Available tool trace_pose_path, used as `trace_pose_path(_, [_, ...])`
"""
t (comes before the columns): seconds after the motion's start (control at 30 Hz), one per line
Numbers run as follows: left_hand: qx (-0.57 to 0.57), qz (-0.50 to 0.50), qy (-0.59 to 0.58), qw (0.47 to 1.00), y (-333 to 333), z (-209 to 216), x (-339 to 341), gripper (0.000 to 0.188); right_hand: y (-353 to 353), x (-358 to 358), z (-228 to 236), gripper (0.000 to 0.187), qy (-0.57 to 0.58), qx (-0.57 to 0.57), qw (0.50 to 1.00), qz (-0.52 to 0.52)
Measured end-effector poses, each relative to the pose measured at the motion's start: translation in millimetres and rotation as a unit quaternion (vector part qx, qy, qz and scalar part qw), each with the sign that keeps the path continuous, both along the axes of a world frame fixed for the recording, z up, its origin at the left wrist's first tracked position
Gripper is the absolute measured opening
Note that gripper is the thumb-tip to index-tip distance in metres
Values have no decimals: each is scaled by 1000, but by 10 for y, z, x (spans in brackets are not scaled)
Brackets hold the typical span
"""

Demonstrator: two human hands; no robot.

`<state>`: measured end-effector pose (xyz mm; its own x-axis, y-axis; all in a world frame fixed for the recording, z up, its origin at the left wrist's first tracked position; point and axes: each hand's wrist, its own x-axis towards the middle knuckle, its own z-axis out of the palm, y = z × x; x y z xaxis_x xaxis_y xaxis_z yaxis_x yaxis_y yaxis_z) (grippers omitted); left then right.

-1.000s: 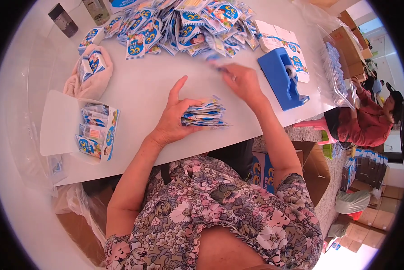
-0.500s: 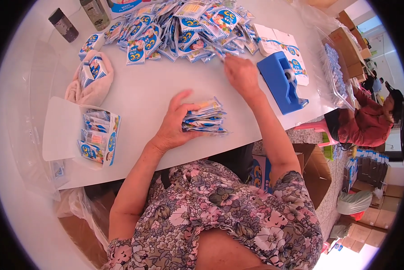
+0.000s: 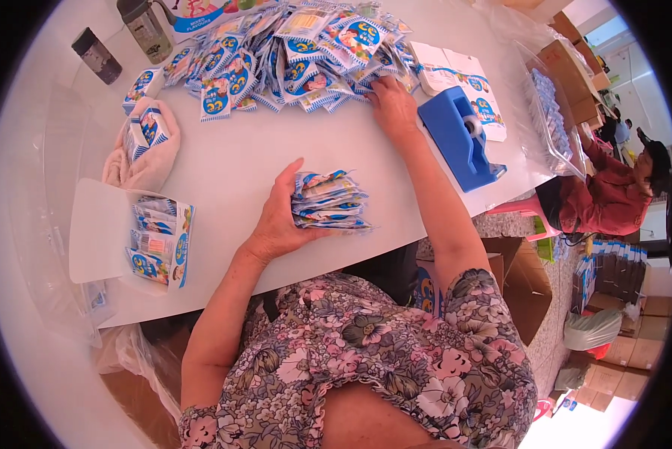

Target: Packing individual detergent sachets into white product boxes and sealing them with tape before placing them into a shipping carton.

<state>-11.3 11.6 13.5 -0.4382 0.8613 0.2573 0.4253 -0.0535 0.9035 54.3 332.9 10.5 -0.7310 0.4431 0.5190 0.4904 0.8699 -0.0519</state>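
My left hand [image 3: 276, 224] grips a stack of small packets [image 3: 330, 200] from its left side, thumb at the top and fingers below. The packets are flat, sealed, blue and white with patches of colour, and they lie one over another just above the table. My right hand [image 3: 393, 107] reaches to the right front edge of a large heap of the same packets [image 3: 298, 67]. Its fingers are bent against the packets there. The fingertips are partly hidden, so whether they pinch one does not show.
On the left stand an open white box [image 3: 182, 247] with packets inside, and a pinkish cloth [image 3: 130, 168] with small boxes. A blue tape dispenser [image 3: 456, 138] and flat white cartons [image 3: 489, 112] lie right. Behind are a bottle [image 3: 147, 34] and dark tumbler [image 3: 96, 56]. A person [image 3: 609, 194] sits right.
My right hand has moved up to the heap; the packet it held before no longer shows in it. A different, bluer packet now tops the left hand's stack. The whole view has shifted slightly.
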Motion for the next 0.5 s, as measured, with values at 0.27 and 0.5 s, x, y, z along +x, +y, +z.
trace_pose_path(0.27, [-7,-77,12,997,23,32,-106,87,-189,236,19,11,23,-53,998,11])
trace_pose_path(0.5, [29,-75,-5,997,22,12,-69,80,-67,26,98,12,-28,15,998,49])
